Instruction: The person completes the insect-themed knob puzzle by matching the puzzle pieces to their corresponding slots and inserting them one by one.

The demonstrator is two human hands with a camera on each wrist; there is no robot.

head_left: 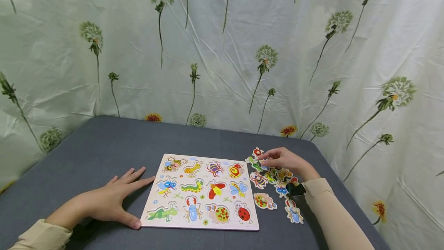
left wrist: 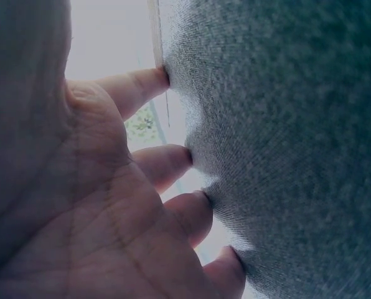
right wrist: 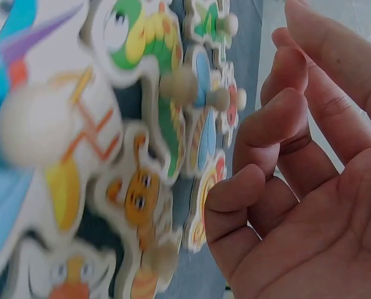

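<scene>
A wooden insect puzzle board [head_left: 178, 186] lies on the dark table. My left hand [head_left: 112, 200] rests spread at its left side, with thumb and index finger at the board's edge and the other fingertips on the cloth. Above the heap of loose pieces on the right hovers my right hand [head_left: 289, 162], fingers bent and nothing held in the right wrist view. Near its fingertips are a green piece [head_left: 254, 164] and a small red piece [head_left: 258, 152]. In the right wrist view, a caterpillar piece [right wrist: 131, 53] with a wooden knob [right wrist: 178, 87] lies beside the hand.
Closer to me lie a snail piece [head_left: 265, 201] and a stag beetle piece [head_left: 293, 212]. A bee piece [head_left: 258, 180] is beside the board's right edge. Behind the dark grey table [head_left: 121, 142] hangs a curtain [head_left: 215, 49] with a dandelion print.
</scene>
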